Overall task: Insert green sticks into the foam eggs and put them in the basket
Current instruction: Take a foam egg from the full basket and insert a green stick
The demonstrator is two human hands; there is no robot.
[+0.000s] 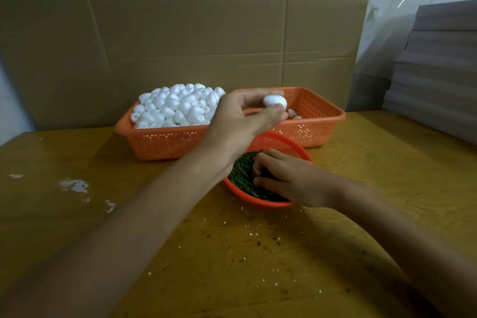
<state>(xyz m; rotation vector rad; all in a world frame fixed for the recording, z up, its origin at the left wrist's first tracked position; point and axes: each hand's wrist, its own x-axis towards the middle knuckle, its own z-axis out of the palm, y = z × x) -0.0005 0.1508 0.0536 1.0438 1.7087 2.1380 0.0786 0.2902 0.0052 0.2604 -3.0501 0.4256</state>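
— Holding anything, the left hand [232,121]?
— Yes, its grip pinches one foam egg [275,101] above the right orange basket [322,121], where two eggs lie.
— And the right hand [286,178]?
— Down in the round basket [258,201] among green sticks [242,175]; whether it grips any, I cannot tell.

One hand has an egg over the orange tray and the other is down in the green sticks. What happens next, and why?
Probably the left hand lets its foam egg drop into the near-empty right side of the basket, since it hovers there. Meanwhile the right hand is already among the green sticks, likely picking one.
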